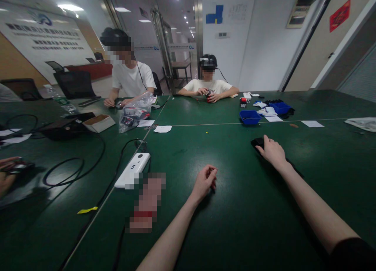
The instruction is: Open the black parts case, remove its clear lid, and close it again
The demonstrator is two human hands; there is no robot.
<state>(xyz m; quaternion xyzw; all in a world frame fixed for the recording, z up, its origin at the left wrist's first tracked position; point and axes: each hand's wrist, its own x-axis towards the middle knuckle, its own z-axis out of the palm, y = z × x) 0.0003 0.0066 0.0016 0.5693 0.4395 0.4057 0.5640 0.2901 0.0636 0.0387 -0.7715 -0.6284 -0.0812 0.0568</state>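
My right hand (272,150) reaches forward over the green table (235,208) and lies on a small black object (257,142), its fingers curled over the object's near edge. Only the far end of that object shows. My left hand (205,181) rests on the table nearer to me, its fingers bent in and pinched together; whether anything is in them I cannot make out. A white power strip (132,169) with black cables lies to the left of my left hand.
Two people sit across the table, each handling small items. A blue bin (249,117) and a second blue bin (280,107) stand at the far right with paper slips. A plastic bag (135,112), a cardboard box (99,123) and looped cables (63,171) lie at left.
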